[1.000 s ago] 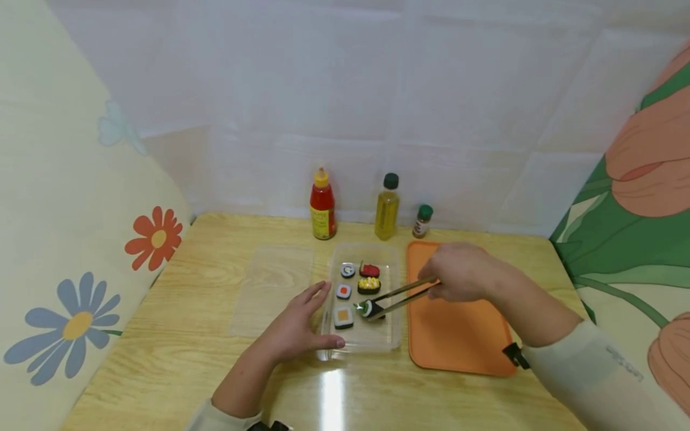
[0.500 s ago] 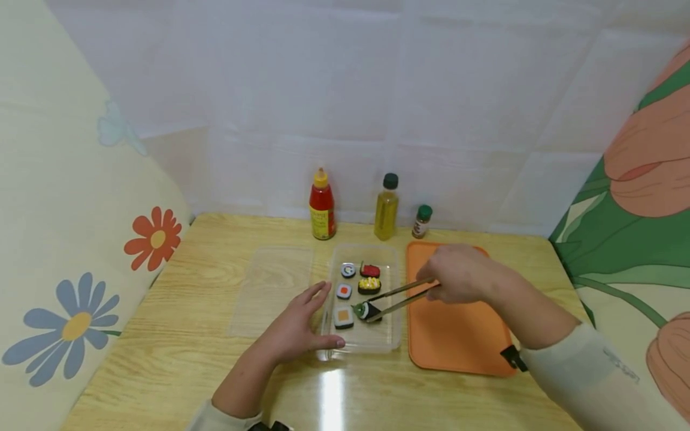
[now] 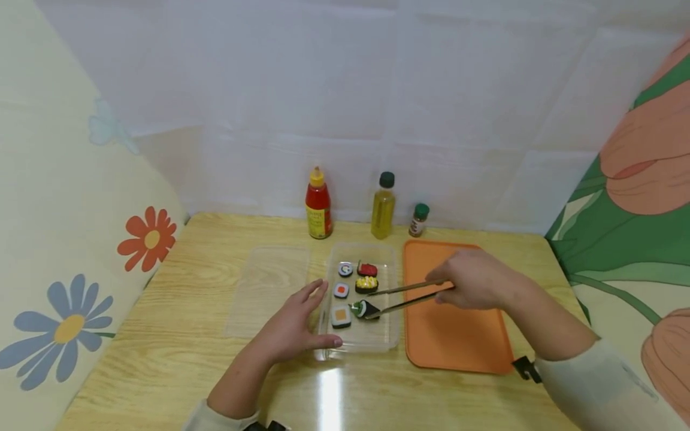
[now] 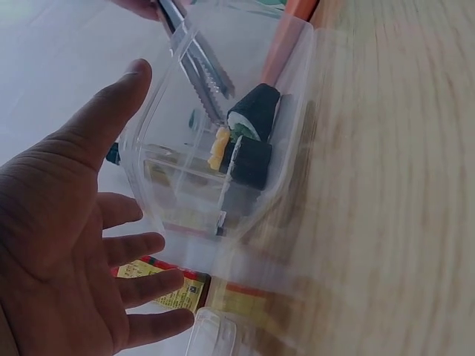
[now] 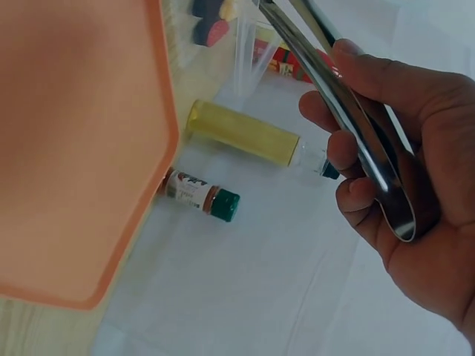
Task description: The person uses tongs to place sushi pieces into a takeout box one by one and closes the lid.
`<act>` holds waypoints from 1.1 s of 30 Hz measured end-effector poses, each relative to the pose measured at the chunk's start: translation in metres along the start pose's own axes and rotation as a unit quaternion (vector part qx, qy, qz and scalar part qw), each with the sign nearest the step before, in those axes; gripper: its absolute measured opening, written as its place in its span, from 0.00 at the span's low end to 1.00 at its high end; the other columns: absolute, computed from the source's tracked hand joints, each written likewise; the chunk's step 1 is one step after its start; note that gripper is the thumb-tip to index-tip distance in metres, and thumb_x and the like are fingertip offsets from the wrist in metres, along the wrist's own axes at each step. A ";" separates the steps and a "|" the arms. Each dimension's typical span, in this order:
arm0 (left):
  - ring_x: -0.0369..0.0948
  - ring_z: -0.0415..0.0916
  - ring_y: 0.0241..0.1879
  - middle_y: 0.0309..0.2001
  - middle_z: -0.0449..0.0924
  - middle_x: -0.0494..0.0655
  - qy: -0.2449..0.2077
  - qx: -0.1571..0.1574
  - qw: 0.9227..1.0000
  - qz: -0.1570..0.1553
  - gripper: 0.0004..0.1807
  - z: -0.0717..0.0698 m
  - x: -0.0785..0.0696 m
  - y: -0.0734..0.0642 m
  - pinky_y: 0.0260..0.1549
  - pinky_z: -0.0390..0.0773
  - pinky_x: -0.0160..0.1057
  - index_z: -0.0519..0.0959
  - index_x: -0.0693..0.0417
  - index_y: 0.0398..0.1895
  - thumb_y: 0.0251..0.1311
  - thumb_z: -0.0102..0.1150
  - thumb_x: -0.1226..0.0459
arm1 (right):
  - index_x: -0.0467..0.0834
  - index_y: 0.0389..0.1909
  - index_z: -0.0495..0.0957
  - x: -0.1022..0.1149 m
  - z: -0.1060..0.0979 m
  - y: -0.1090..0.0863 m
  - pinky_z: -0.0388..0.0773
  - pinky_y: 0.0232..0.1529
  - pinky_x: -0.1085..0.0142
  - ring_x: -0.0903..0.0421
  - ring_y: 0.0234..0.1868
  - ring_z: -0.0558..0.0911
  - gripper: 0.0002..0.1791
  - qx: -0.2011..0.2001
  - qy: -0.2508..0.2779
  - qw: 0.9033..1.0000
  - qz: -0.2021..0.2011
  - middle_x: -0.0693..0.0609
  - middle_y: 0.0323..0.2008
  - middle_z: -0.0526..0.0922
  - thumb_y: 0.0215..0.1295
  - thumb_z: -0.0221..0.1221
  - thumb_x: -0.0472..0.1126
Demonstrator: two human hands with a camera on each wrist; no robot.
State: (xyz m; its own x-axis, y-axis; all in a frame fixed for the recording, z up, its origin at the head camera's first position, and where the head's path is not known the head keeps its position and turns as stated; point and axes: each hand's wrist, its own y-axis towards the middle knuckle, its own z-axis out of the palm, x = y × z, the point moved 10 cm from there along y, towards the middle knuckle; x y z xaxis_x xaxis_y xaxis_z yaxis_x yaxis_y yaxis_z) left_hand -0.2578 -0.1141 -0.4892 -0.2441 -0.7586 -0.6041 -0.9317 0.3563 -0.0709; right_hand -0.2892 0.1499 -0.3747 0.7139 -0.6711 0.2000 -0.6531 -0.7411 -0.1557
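My right hand grips metal tongs, whose arms stand spread over the clear plastic box. Between and just below the tong tips lies a dark hand roll with a green and white end. It sits in the box beside a square sushi roll with an orange centre. My left hand has its fingers spread along the box's left side, thumb near the front corner. Also in the box are a corn-topped sushi, a red-topped sushi and two small rolls.
An orange tray lies right of the box, under my right hand. A clear lid lies flat to the left. Behind stand a red sauce bottle, an oil bottle and a small green-capped jar, near the back wall.
The tongs have spread apart and let go of the hand roll, which now rests in the box. My right hand has drawn back slightly to the right; my left hand keeps its place.
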 end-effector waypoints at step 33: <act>0.62 0.51 0.78 0.83 0.49 0.54 -0.011 0.007 1.000 -0.006 0.65 0.001 -0.003 0.002 0.70 0.62 0.66 0.53 0.52 0.84 0.50 0.75 0.35 | 0.46 0.54 0.87 -0.035 0.031 -0.095 0.70 0.21 0.73 0.72 0.25 0.72 0.20 -0.238 0.146 0.960 0.015 0.59 0.40 0.89 0.61 0.75 0.40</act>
State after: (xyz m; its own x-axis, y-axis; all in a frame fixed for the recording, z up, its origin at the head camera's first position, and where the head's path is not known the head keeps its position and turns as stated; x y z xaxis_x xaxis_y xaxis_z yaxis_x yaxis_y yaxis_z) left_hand -0.2588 -0.1107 -0.4883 -0.2274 -0.7508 -0.6202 -0.9306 0.3551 -0.0887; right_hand -0.2440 0.2432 -0.3969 0.6375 -0.6059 0.4759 -0.7629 -0.5826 0.2802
